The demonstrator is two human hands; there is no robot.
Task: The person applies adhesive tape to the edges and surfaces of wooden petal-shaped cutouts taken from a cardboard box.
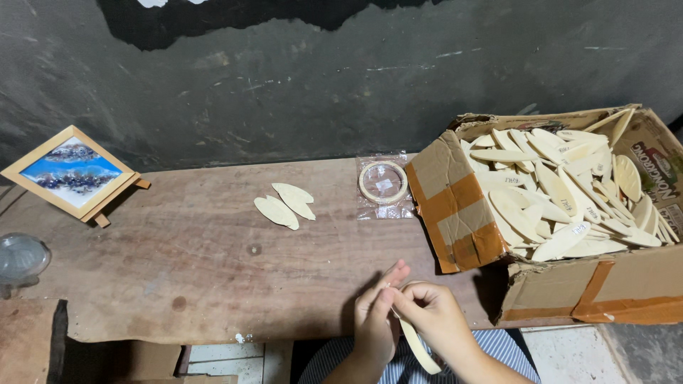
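My left hand (376, 313) and my right hand (435, 314) meet at the near edge of the wooden table (192, 277). Together they hold a pale leaf-shaped wooden piece (418, 346), seen edge-on; its lower end sticks out below my right hand. The fingertips of both hands pinch its upper end. Two more pale leaf-shaped pieces (286, 205) lie flat, side by side, in the middle of the table, well away from my hands.
A torn cardboard box (462, 213) full of several such wooden pieces stands at the right. A small ring in a clear plastic bag (383, 183) lies beside it. A framed blue picture on a little easel (71, 173) stands far left, a glass lid (21, 257) below it.
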